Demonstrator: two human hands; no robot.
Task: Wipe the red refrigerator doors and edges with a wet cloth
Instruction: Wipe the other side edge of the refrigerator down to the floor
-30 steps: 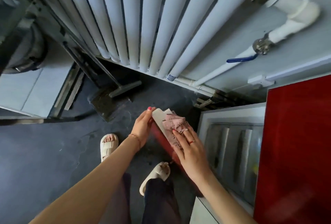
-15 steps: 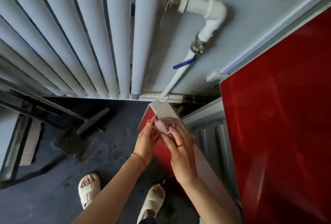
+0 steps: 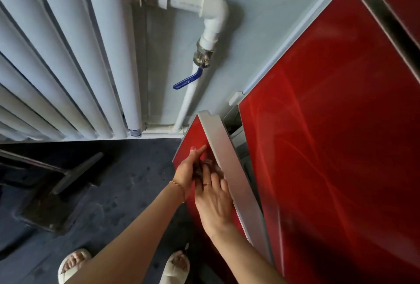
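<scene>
Both hands meet at the cloth (image 3: 208,165) on the open red door (image 3: 192,138); right hand (image 3: 213,199) presses it flat-fingered; left hand (image 3: 189,168) cups it.

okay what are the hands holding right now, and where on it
Both hands, left hand and right hand, are on the bunched cloth, pressed against the open red door beside its grey edge. The exact grip is hidden.

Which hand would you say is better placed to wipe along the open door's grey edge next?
The right hand, probably: its fingers lie over the cloth right beside the grey edge, while the left hand sits on the door's red face, farther from it.
</scene>
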